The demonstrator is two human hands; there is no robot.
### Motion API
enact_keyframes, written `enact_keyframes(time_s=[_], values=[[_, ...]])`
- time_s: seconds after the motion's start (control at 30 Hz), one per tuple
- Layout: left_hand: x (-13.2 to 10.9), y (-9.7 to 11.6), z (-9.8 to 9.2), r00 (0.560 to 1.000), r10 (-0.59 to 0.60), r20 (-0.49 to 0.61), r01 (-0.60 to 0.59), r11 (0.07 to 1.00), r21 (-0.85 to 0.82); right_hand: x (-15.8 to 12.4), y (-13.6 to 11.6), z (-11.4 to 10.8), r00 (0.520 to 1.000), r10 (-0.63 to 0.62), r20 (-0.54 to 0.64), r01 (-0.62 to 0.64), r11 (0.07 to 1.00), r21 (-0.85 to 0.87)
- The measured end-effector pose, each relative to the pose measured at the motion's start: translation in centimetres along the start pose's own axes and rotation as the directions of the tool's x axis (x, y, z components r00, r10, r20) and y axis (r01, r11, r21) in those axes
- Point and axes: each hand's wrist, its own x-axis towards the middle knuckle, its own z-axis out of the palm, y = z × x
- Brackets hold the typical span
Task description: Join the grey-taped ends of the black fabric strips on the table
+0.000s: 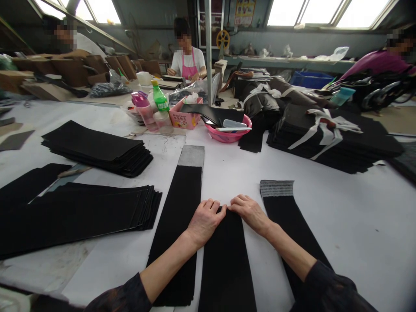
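A long black strip [224, 260] of sheet material lies lengthwise before me on the white-covered table [234, 173]. At its far end, my left hand [205, 220] pinches the left corner with curled fingers. Close beside it, my right hand [249, 212] grips the same edge toward the right corner, fingers bent over it. To the left lies a pile of black strips [178, 216] with a grey band [191, 156] at its far end. On the right, partly under my right forearm, is another black strip [286, 225], whose far end shows several stepped grey bands.
Stacks of black pieces [94, 143] and long strips [81, 212] lie at left. Behind stand a pink basin [227, 135], a pink box [183, 119] and a green bottle [160, 97]. A tied black bundle [331, 134] sits at right. A co-worker in a pink apron [190, 67] sits opposite.
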Motion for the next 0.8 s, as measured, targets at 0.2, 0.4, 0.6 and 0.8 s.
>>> enact_keyframes(time_s=[0.2,0.4,0.6,0.8], values=[[0.1,0.1,-0.3,1.0,0.011,0.007,-0.011,1.0,0.018,-0.6,0.3,-0.5,1.0,0.015,0.021,-0.015,1.0,-0.007],[0.1,0.1,-0.3,0.999,0.009,0.034,-0.009,1.0,0.017,-1.5,0.7,-0.9,0.998,0.041,0.038,-0.041,0.999,0.01],[0.0,0.2,-0.3,0.999,-0.005,0.051,0.004,1.0,0.023,-2.3,1.0,-1.2,0.997,0.062,0.055,-0.064,0.998,0.021],[0.1,0.2,-0.5,0.999,0.001,0.046,-0.002,1.0,0.022,-3.2,1.2,-2.5,0.993,0.103,0.063,-0.101,0.994,-0.031]])
